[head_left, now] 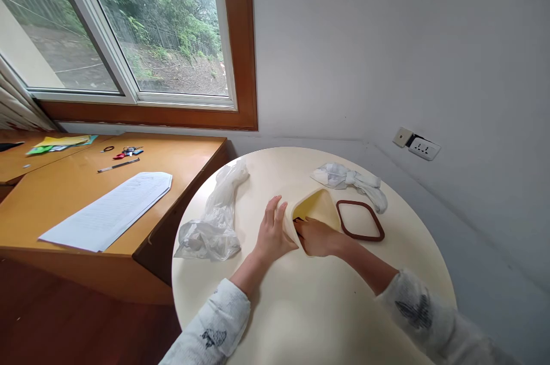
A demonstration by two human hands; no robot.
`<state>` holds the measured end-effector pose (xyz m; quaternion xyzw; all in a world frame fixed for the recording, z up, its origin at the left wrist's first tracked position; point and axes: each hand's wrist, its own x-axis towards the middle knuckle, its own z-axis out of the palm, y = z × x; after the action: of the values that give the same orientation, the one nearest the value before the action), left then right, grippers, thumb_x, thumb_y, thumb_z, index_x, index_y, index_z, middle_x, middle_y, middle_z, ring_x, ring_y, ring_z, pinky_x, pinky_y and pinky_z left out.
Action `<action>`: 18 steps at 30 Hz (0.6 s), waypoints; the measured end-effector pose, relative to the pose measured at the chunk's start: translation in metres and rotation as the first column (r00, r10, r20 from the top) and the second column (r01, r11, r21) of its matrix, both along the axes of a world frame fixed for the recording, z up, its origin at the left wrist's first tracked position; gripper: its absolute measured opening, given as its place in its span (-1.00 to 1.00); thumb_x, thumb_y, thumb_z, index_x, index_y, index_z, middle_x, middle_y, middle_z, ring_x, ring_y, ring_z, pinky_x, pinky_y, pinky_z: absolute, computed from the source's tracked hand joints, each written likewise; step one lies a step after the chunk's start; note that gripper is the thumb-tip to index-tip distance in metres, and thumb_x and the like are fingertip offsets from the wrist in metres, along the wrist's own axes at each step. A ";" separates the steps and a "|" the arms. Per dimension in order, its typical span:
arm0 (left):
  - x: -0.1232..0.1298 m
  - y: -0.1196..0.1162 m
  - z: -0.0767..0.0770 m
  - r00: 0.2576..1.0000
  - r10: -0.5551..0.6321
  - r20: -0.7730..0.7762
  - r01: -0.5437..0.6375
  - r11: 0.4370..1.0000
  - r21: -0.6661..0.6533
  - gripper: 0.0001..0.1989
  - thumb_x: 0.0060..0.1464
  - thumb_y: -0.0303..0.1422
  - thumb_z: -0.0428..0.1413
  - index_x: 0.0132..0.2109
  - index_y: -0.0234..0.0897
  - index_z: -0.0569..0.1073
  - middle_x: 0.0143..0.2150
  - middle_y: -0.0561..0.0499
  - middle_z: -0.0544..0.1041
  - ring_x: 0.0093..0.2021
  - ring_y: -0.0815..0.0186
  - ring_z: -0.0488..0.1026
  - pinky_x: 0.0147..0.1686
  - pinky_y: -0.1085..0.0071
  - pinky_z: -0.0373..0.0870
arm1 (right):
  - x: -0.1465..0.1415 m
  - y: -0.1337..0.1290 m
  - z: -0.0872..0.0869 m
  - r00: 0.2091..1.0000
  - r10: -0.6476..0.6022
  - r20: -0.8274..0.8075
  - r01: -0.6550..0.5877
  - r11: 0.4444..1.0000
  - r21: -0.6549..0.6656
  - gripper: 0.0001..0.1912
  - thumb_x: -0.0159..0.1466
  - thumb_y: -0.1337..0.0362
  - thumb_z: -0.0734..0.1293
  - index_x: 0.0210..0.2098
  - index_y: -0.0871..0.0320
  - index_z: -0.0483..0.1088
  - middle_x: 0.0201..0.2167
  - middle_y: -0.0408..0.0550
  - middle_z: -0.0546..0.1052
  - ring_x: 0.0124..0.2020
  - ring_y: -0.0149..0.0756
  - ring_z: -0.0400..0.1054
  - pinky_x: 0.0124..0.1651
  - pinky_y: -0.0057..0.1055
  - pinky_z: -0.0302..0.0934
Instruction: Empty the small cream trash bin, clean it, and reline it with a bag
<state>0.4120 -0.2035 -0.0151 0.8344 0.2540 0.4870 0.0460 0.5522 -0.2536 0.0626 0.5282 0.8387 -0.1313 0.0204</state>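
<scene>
Cream bin (320,204) lies tilted between the person's fingers, its mouth turned toward the body. The left hand (272,233) is cupped along the outer wall, fingers spread and curved, thumb low by the rim, bracing more than pinching. The right hand (318,236) reaches into the mouth, its fingers bent toward the left inner wall; whether they grip anything cannot be told (a dark patch at their tips may be only shadow). For this reach, the left palm would do best to press flat and evenly, so that the light-looking wall neither slides nor rolls, while the right wrist stays low and clear of the rim.

Just right of the right fingers, a brown frame (363,237) lies flat, near the bin; handwork there should avoid nudging it. Beyond the right fingers, toward the wall, rests a knotted plastic bag (352,179). Left of the left fingers, well apart, a crumpled clear bag (219,216) stretches over the round table (301,307). Farther left, papers (112,210) lie on a wooden desk (184,153).
</scene>
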 end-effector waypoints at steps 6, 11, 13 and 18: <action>-0.004 0.004 0.000 1.000 0.000 0.006 0.001 0.996 -0.085 0.09 -0.31 -0.33 0.27 0.27 -0.22 -0.23 0.22 -0.30 -0.01 0.23 -0.07 0.00 0.08 -0.01 0.18 | 0.013 -0.042 0.040 0.993 -0.017 -0.116 0.006 0.996 -0.094 -0.69 0.29 0.31 0.00 -0.23 0.19 0.34 -0.26 0.03 0.48 -0.29 -0.26 0.33 -0.28 -0.39 0.16; -0.003 0.003 0.003 0.999 -0.033 0.014 0.035 0.994 -0.105 0.09 -0.35 -0.36 0.29 0.26 -0.22 -0.20 0.22 -0.29 -0.02 0.24 -0.06 -0.02 0.11 -0.02 0.14 | 0.019 -0.055 0.043 0.991 -0.068 0.117 0.069 0.998 -0.002 -0.67 0.25 0.37 0.02 -0.20 0.23 0.37 -0.24 0.13 0.48 -0.22 -0.14 0.34 -0.18 -0.28 0.16; -0.002 0.003 0.004 0.999 -0.044 0.021 0.046 0.994 -0.100 0.08 -0.33 -0.36 0.28 0.26 -0.23 -0.18 0.21 -0.30 -0.02 0.24 -0.06 -0.03 0.12 -0.02 0.12 | 0.019 -0.047 0.033 0.972 -0.111 0.206 0.104 0.994 0.045 -0.68 0.24 0.39 0.03 -0.23 0.27 0.38 -0.26 0.19 0.48 -0.23 -0.09 0.34 -0.17 -0.23 0.17; -0.003 0.002 0.007 0.997 -0.070 0.020 0.071 0.994 -0.082 0.04 -0.31 -0.35 0.27 0.25 -0.22 -0.17 0.21 -0.30 -0.02 0.23 -0.08 -0.03 0.11 -0.04 0.11 | 0.013 -0.008 0.001 0.972 -0.121 0.202 0.118 0.993 0.025 -0.72 0.20 0.38 0.13 -0.17 0.32 0.37 -0.18 0.23 0.46 -0.12 -0.06 0.31 -0.12 -0.25 0.16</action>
<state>0.4090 -0.2018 -0.0084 0.8361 0.2439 0.4811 0.0998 0.5652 -0.2611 0.0632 0.5885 0.7997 -0.0724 0.0948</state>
